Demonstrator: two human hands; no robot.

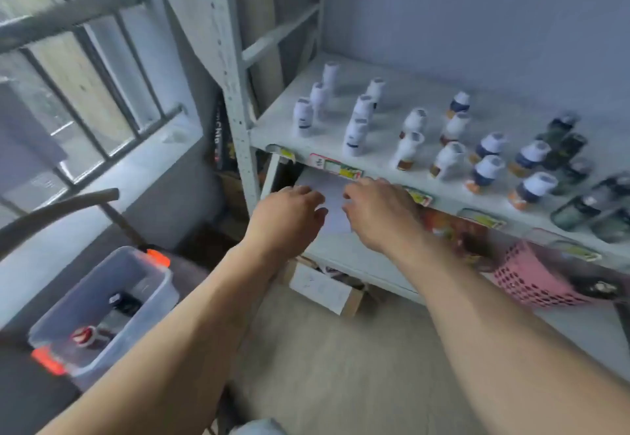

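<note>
Left hand (289,211) and right hand (378,211) flank the sheet (332,201), grip unclear; tags (342,168) at 12 o'clock blurred, unreadable

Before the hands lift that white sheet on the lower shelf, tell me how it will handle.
The white sheet looks thin and flat, so probably floppy and very light. It seems to lie on the lower shelf, so a push would likely slide it.
</note>
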